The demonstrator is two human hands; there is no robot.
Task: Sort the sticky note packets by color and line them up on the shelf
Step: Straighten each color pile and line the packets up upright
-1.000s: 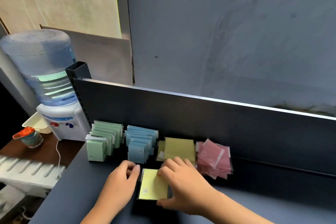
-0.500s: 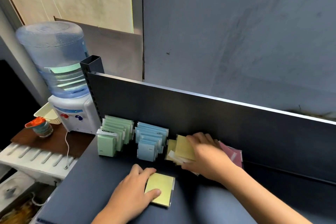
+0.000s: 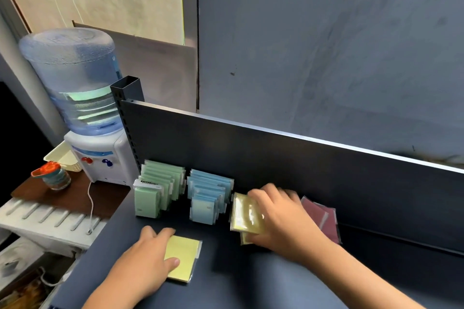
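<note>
On the dark blue shelf (image 3: 226, 283) a row of green packets (image 3: 158, 190) stands upright at the left, with a row of blue packets (image 3: 208, 195) beside it. To their right my right hand (image 3: 281, 221) grips a stack of yellow packets (image 3: 244, 213), tilting them up off the shelf. Pink packets (image 3: 324, 218) lie flat behind that hand, partly hidden by it. Nearer to me, my left hand (image 3: 145, 261) presses on a single yellow packet (image 3: 183, 256) that lies flat, thumb on its face.
The shelf's dark back panel (image 3: 301, 165) rises right behind the rows. A water dispenser (image 3: 85, 113) stands left of the shelf on a brown table (image 3: 67, 198), along with an orange-lidded cup (image 3: 51, 175). A white cable (image 3: 90, 208) hangs there.
My right hand left the single yellow packet, reached back to the yellow stack and has pulled it up and forward. My left hand stayed on the single packet. The camera moved closer.
</note>
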